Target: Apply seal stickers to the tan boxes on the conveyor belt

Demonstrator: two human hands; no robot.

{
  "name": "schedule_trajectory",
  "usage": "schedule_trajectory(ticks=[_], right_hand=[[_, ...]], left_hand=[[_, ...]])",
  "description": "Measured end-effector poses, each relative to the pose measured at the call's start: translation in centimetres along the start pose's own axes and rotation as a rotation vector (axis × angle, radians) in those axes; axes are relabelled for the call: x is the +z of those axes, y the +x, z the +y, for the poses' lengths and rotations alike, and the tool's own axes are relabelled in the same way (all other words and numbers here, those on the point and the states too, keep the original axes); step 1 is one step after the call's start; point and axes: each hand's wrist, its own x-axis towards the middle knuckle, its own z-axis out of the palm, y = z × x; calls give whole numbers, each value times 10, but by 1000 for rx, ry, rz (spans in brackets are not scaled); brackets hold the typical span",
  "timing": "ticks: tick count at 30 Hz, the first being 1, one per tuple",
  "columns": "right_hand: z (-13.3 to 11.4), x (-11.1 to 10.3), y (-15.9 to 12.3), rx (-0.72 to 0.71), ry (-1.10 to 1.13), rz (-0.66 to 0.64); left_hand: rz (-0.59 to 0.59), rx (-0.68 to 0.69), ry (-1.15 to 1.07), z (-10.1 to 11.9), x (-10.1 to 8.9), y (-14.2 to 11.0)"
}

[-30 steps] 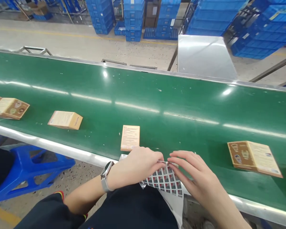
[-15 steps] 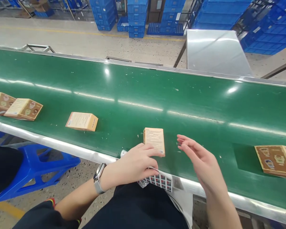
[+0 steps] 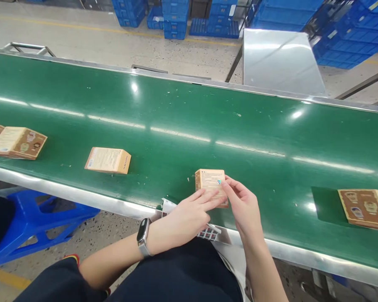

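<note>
A small tan carton (image 3: 209, 178) with printed text lies on the green conveyor in front of me. My left hand (image 3: 189, 216) reaches over its lower part, fingertips stretched across the printed face. Under that palm it keeps hold of a sheet of stickers (image 3: 208, 234), mostly hidden by the hand and bent over the belt's near metal edge. My right hand (image 3: 241, 201) is at the carton's right side, thumb and index finger pinched on a small shiny sticker (image 3: 219, 181) against the printed face.
To the left on the belt (image 3: 164, 167) lie a tan carton (image 3: 107, 159) and a brown-sided carton (image 3: 19, 142) touching another. A brown carton (image 3: 362, 207) lies far right. A blue stool (image 3: 34, 222) stands at lower left. Beyond are a metal table (image 3: 280, 63) and stacked blue crates (image 3: 290, 12).
My right hand has moved left to the carton, bringing the shiny sticker onto its face. My left hand's fingers now extend over the carton. The camera view has shifted slightly.
</note>
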Motion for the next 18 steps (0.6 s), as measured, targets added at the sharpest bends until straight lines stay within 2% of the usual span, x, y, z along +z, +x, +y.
schedule_trajectory(ticks=[8, 13, 15, 16, 18], right_hand=[[5, -5, 3, -164, -243, 248], [2, -34, 11, -262, -331, 314], [-4, -50, 4, -317, -365, 286], [-8, -58, -3, -351, -386, 222], [-15, -73, -18, -433, -422, -13]], left_hand=[[55, 50, 2, 3, 15, 13], [14, 67, -41, 6, 14, 24], [25, 63, -94, 9, 8, 25], [41, 55, -137, 12, 4, 25], [67, -5, -260, 17, -4, 23]])
